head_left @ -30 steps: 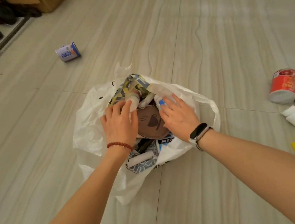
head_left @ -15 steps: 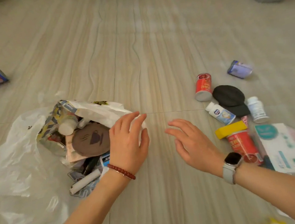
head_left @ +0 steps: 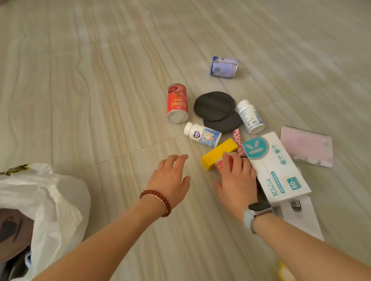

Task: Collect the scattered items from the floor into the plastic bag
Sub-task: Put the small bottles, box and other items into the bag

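Observation:
The white plastic bag (head_left: pixel 51 195) lies open at the left, with a brown round item (head_left: pixel 7 229) and other things inside. My left hand (head_left: pixel 170 179) hovers open above bare floor between the bag and the pile. My right hand (head_left: pixel 236 180) is curled over a small red can (head_left: pixel 221 165) that lies on the floor beside a yellow box (head_left: pixel 218 154); most of that can is hidden. Scattered nearby are a larger red can (head_left: pixel 176 103), two white bottles (head_left: pixel 203 135) (head_left: pixel 250 116), black round pads (head_left: pixel 214 106), a tissue pack (head_left: pixel 275 166) and a pink leopard tube (head_left: pixel 238 140).
A purple-white can (head_left: pixel 224 66) lies farther out on the tiled floor. A pink pack (head_left: pixel 306 146) sits right of the tissue pack. A white packet (head_left: pixel 301 215) lies under my right forearm, and a yellow object (head_left: pixel 286 276) shows at the bottom edge.
Both hands left the bag and moved right. My view swung right, putting the bag at the left edge. My right hand came down on the small red can; my left followed, open.

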